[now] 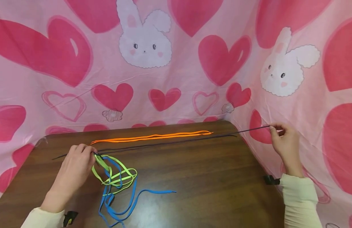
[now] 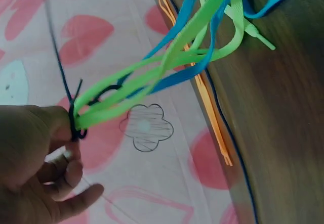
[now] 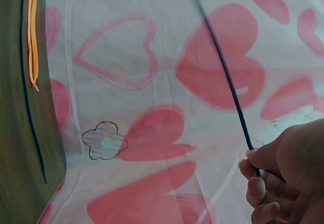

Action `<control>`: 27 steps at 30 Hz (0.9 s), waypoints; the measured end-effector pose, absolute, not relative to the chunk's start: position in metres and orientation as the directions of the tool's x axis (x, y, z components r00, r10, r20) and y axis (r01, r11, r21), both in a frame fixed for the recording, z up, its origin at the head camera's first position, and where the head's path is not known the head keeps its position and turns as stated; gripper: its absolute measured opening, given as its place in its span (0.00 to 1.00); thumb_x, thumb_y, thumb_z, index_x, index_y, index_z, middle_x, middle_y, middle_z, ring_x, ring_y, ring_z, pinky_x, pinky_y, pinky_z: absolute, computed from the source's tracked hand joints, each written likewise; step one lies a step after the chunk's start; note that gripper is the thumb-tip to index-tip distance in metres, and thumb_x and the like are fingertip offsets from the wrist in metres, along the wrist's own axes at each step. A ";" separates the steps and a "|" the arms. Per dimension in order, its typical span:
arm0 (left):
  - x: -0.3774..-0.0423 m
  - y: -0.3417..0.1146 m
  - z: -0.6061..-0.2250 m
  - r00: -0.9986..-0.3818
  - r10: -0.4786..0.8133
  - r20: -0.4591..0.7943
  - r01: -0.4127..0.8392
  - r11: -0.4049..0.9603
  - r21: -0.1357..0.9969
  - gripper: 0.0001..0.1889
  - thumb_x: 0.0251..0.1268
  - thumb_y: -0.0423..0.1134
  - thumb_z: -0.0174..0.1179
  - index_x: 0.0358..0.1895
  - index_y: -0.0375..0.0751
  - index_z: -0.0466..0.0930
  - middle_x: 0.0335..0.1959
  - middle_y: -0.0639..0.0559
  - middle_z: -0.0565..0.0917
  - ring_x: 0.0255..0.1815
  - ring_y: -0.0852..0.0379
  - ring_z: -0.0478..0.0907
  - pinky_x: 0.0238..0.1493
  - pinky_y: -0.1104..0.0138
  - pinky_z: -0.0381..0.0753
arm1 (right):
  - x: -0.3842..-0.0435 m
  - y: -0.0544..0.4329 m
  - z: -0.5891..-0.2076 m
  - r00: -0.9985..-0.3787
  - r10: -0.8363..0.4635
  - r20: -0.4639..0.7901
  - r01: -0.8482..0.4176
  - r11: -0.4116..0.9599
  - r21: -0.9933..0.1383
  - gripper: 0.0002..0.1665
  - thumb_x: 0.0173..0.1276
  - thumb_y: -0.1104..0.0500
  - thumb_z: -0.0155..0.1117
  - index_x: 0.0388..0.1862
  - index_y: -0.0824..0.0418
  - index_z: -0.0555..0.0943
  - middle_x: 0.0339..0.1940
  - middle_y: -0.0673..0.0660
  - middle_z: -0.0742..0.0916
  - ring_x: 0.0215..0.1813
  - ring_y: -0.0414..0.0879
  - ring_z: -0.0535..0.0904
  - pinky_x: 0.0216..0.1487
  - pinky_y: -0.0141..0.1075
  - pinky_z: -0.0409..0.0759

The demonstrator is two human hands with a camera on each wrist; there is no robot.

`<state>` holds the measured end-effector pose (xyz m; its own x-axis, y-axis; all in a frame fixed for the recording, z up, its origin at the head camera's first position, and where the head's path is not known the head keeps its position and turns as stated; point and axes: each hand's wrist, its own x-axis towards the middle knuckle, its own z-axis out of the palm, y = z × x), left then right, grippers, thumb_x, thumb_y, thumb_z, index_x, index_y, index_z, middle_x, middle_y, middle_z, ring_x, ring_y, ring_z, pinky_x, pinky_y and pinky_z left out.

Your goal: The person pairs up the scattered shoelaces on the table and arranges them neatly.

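Note:
My left hand point(image 1: 76, 163) pinches a dark blue lace point(image 1: 252, 129) together with the gathered end of a tangle of laces. In the left wrist view, dark cord point(image 2: 75, 125) wraps round that end at the fingertips. From there hang a lime green lace point(image 1: 133, 177) and a blue lace point(image 1: 157, 191), the blue one trailing over the table. Over at the right, my right hand point(image 1: 287, 144) pinches the far end of the dark lace between thumb and fingers. Between both hands the lace runs nearly straight, rising to the right.
On the brown wooden table point(image 1: 210, 180), a folded orange lace point(image 1: 153, 137) lies along the back. Another dark strand point(image 3: 31, 120) lies alongside it. A pink cloth point(image 1: 181, 76) with hearts and rabbits hangs behind and at the right side.

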<state>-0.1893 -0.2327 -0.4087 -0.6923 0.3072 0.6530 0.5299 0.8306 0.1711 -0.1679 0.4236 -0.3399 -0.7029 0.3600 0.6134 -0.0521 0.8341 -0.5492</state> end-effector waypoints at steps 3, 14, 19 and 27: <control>-0.190 -0.236 -0.407 -0.716 0.279 0.640 0.528 0.816 0.235 0.05 0.55 0.21 0.60 0.33 0.29 0.82 0.30 0.40 0.81 0.36 0.38 0.74 0.37 0.47 0.75 | -0.168 0.428 -0.341 -0.710 0.383 0.592 -0.023 0.826 -0.563 0.12 0.71 0.61 0.64 0.44 0.69 0.88 0.24 0.19 0.74 0.25 0.19 0.69 0.28 0.16 0.66; -0.188 -0.241 -0.402 -0.806 0.236 0.543 0.496 0.770 0.402 0.11 0.49 0.21 0.72 0.33 0.38 0.85 0.29 0.51 0.84 0.34 0.50 0.77 0.35 0.74 0.71 | -0.168 0.431 -0.342 -0.718 0.435 0.544 0.032 0.801 -0.598 0.13 0.71 0.60 0.63 0.45 0.67 0.87 0.22 0.22 0.74 0.24 0.21 0.69 0.25 0.18 0.66; -0.187 -0.243 -0.398 -0.830 0.059 0.555 0.409 0.741 0.533 0.06 0.57 0.24 0.69 0.36 0.35 0.83 0.26 0.52 0.82 0.28 0.71 0.74 0.32 0.85 0.69 | -0.166 0.436 -0.344 -0.713 0.450 0.538 0.042 0.793 -0.608 0.13 0.72 0.59 0.63 0.46 0.68 0.87 0.22 0.19 0.74 0.24 0.19 0.69 0.26 0.16 0.66; -0.188 -0.246 -0.389 -0.938 -0.143 0.316 0.276 0.245 0.930 0.09 0.78 0.34 0.50 0.40 0.40 0.80 0.26 0.68 0.78 0.30 0.72 0.73 0.32 0.79 0.70 | -0.165 0.441 -0.348 -0.706 0.430 0.563 0.010 0.801 -0.599 0.12 0.70 0.62 0.64 0.44 0.70 0.87 0.22 0.21 0.74 0.24 0.18 0.69 0.25 0.16 0.67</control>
<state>-0.1882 -0.2459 -0.3889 -0.9379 -0.1432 0.3158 0.2756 0.2449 0.9295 -0.1645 0.4413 -0.3479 -0.7060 0.4295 0.5631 0.0099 0.8010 -0.5986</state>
